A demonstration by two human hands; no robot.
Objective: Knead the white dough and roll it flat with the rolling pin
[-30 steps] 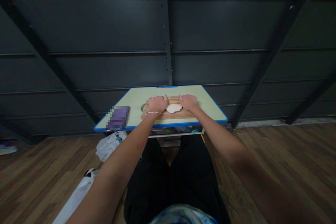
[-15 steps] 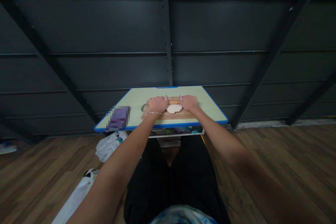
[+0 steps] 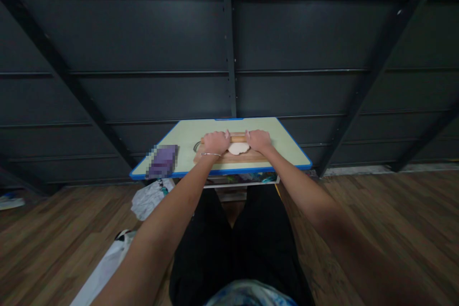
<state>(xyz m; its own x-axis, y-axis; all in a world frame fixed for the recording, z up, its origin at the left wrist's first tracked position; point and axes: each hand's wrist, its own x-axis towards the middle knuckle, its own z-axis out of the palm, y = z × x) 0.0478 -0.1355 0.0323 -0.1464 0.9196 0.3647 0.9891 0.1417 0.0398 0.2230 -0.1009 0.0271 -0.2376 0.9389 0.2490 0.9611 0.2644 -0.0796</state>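
Both hands grip a wooden rolling pin, which lies crosswise over the far part of a flat, pale piece of dough. Its left part is wrapped by my closed left hand; a thin bracelet circles that wrist. My right hand is closed around the other end. Under the dough is a wooden board, its left and right parts partly covered by my hands. A dark looped cord or handle shows at the board's left edge.
The board rests on a pale green table with a blue rim. A purple, partly pixelated item lies at its left. Below the top is an open shelf holding things. A crumpled white bag is at the lower left; a dark panelled wall stands behind.
The view has shifted very slightly. Both hands keep their hold on the rolling pin, and the pin and dough look almost the same.
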